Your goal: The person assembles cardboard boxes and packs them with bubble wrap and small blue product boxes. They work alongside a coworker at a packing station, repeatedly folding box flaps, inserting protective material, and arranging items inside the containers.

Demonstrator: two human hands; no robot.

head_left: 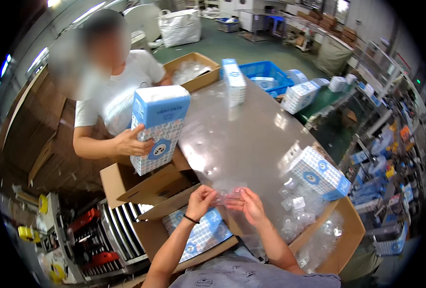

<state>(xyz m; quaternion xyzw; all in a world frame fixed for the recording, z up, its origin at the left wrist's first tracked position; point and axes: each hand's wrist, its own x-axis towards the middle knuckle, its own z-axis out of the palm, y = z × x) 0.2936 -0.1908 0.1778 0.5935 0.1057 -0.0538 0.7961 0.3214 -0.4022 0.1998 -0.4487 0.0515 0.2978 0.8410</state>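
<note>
— While both my hands meet over the table edge, what's between them?

— A clear plastic bag [230, 194]. My left hand [199, 200] and right hand [248, 204] each pinch a side, fingers closed on the film, seemingly to spread its mouth.

— And around them?

— Below my left wrist, a patterned blue-and-white box [201, 235] lies in an open carton [148, 230]. Right of my right hand, loose bags [299, 216]. Farther off, a co-worker's hand [131, 142] steadies another upright box [159, 127].
</note>
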